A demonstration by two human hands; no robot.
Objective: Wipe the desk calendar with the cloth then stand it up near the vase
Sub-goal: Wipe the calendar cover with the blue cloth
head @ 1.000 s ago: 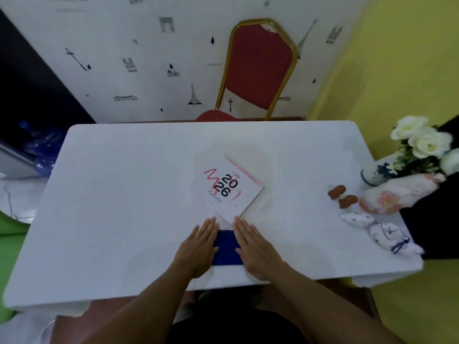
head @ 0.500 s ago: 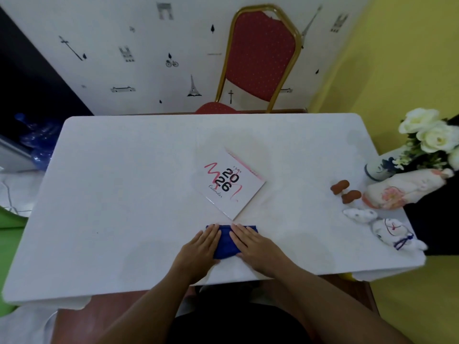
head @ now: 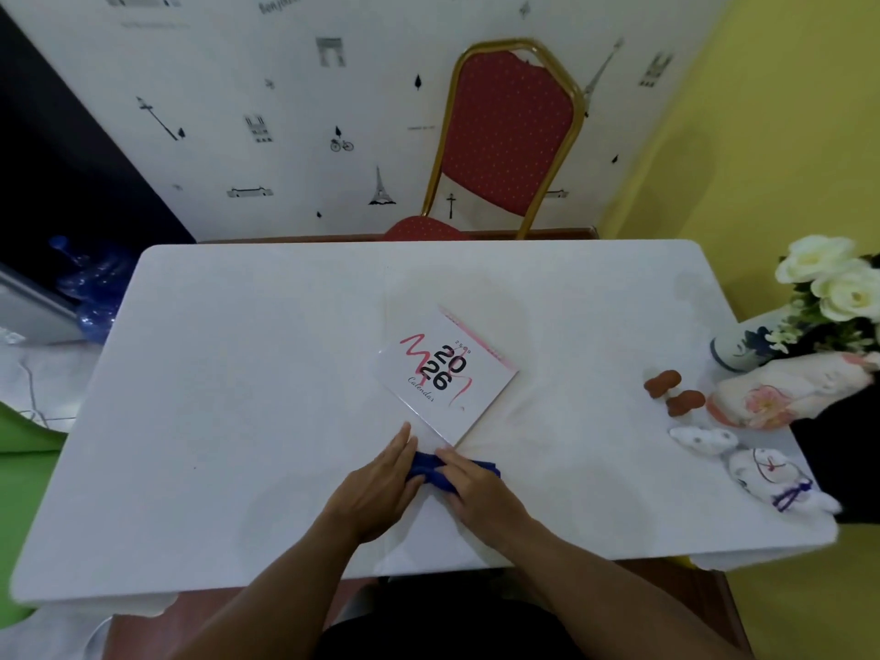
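Observation:
The desk calendar (head: 452, 373), white with "2026" in black and a pink scribble, lies flat and turned at an angle in the middle of the white table (head: 238, 373). Just below its near corner a blue cloth (head: 440, 469) is bunched up between my hands. My left hand (head: 381, 488) presses the cloth from the left and my right hand (head: 476, 488) covers its right part, fingers curled over it. The vase (head: 735, 347), white with blue marks and holding white flowers (head: 838, 283), stands at the table's far right edge.
Right of the calendar lie two brown mushroom figures (head: 674, 393), a pink-flowered ceramic piece (head: 781, 393) and two small white figurines (head: 757, 464). A red chair (head: 509, 135) with a gold frame stands behind the table against the patterned wall.
Both hands have gathered the flat blue cloth into a bunch and slid it up the table toward the calendar's near corner. The calendar has not moved.

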